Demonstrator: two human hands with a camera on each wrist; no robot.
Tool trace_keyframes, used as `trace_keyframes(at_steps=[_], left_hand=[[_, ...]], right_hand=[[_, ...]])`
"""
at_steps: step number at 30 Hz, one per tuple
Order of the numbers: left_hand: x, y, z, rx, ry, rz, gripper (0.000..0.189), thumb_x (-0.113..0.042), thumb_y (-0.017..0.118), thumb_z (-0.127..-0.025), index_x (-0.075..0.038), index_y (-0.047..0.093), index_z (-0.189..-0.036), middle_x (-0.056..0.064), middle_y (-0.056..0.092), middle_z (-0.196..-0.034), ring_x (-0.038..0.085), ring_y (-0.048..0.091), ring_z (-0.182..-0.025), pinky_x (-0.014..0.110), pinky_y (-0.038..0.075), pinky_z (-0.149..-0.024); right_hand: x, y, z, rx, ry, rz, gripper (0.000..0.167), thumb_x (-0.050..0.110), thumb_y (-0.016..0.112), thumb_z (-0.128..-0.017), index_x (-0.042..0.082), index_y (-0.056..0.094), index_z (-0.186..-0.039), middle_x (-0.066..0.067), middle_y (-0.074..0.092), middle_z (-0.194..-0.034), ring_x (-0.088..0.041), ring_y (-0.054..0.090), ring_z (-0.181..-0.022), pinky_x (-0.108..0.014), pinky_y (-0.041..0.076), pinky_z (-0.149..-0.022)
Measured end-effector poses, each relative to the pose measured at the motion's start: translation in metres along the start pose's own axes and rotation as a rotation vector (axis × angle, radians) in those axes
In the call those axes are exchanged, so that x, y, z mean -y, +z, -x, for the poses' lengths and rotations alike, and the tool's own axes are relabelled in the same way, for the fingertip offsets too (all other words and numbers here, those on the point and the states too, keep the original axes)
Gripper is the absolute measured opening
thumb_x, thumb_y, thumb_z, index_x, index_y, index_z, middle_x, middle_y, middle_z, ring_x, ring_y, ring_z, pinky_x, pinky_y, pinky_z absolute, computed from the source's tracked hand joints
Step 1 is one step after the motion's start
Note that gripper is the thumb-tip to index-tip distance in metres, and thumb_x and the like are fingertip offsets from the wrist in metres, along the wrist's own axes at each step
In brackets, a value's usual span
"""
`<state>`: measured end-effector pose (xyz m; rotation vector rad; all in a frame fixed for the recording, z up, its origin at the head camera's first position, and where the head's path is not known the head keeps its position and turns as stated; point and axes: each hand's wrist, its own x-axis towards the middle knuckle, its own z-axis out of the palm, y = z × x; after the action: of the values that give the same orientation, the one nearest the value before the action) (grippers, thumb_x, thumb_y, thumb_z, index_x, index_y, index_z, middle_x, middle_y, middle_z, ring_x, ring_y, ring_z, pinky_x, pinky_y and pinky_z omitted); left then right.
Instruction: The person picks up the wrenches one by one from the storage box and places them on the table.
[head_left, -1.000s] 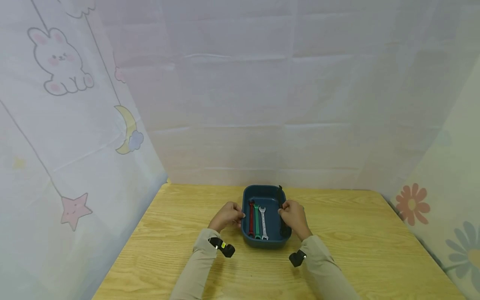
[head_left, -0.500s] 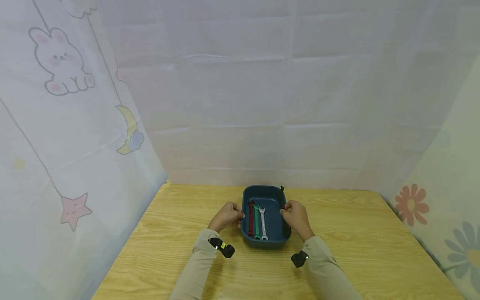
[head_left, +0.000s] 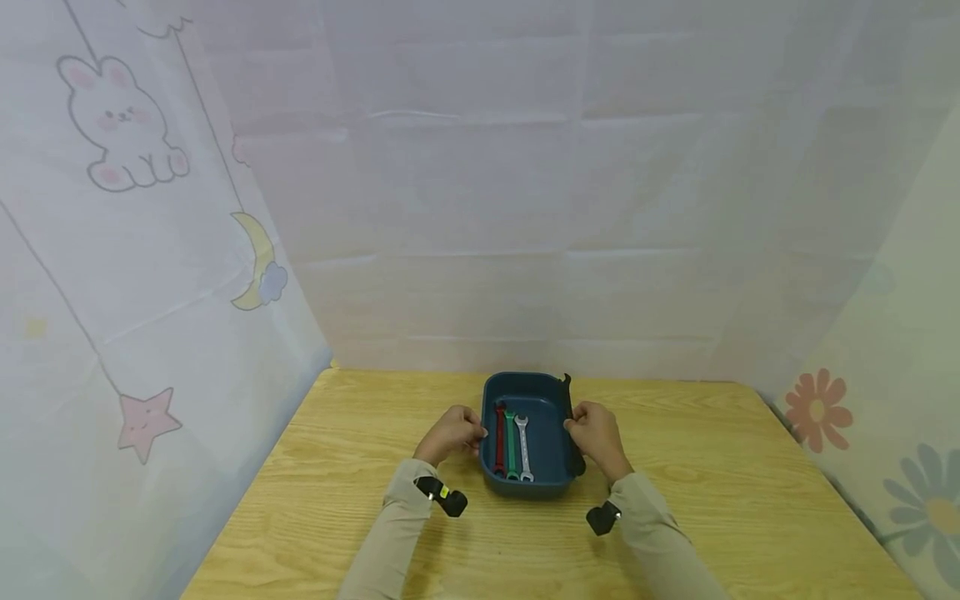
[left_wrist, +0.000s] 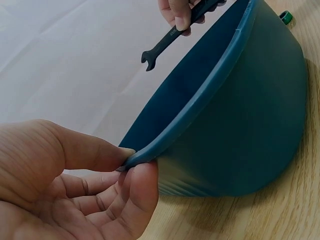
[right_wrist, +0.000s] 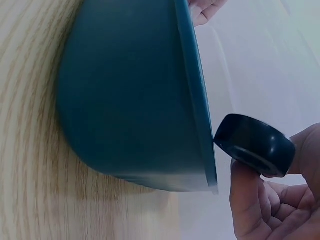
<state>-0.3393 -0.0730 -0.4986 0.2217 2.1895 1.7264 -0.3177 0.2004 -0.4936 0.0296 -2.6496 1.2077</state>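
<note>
A dark blue plastic bin stands on the table. My left hand pinches its left rim between thumb and fingers, seen closely in the left wrist view. My right hand holds a black wrench by its middle, lengthwise over the bin's right rim. In the right wrist view the wrench's rounded end is right at the rim. Inside the bin lie a red wrench, a green wrench and a silver open-end wrench, side by side along the left half.
The wooden table extends on both sides of the bin. Behind it hangs a pale cloth backdrop. A small green ring-shaped thing shows beyond the bin in the left wrist view.
My right hand has shifted slightly right, taking the black wrench from inside the bin's right wall to over the rim. My left hand stays at the left rim.
</note>
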Motion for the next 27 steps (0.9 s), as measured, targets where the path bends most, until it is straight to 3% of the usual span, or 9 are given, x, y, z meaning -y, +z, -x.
trace_keyframes(at_steps=[11, 20, 27], left_hand=[[-0.0029, 0.0000, 0.0014, -0.009, -0.020, -0.006, 0.006, 0.003, 0.060, -0.094, 0.003, 0.057, -0.089, 0.011, 0.057, -0.079, 0.018, 0.058, -0.058, 0.034, 0.058, -0.059], [-0.0002, -0.0002, -0.0030, -0.022, -0.005, -0.015, 0.005, 0.003, 0.062, -0.093, 0.004, 0.058, -0.090, 0.012, 0.058, -0.078, 0.018, 0.057, -0.058, 0.044, 0.060, -0.064], [0.0013, 0.0008, -0.0020, -0.017, 0.005, -0.015, 0.007, 0.003, 0.062, -0.092, 0.002, 0.057, -0.087, 0.010, 0.058, -0.077, 0.018, 0.057, -0.057, 0.045, 0.059, -0.065]], right_hand=[[-0.0033, -0.0025, 0.0007, 0.014, -0.012, -0.011, 0.012, 0.001, 0.067, -0.087, 0.000, 0.059, -0.078, 0.000, 0.046, -0.053, -0.014, 0.046, -0.046, -0.027, 0.039, -0.045], [-0.0055, -0.0064, -0.0005, 0.007, -0.023, 0.029, 0.011, 0.003, 0.067, -0.086, -0.001, 0.060, -0.079, 0.000, 0.049, -0.057, -0.015, 0.047, -0.052, -0.029, 0.039, -0.050], [-0.0076, -0.0087, 0.0043, -0.011, -0.062, -0.005, 0.010, 0.003, 0.066, -0.083, -0.002, 0.060, -0.077, -0.001, 0.053, -0.057, -0.014, 0.048, -0.050, -0.027, 0.039, -0.048]])
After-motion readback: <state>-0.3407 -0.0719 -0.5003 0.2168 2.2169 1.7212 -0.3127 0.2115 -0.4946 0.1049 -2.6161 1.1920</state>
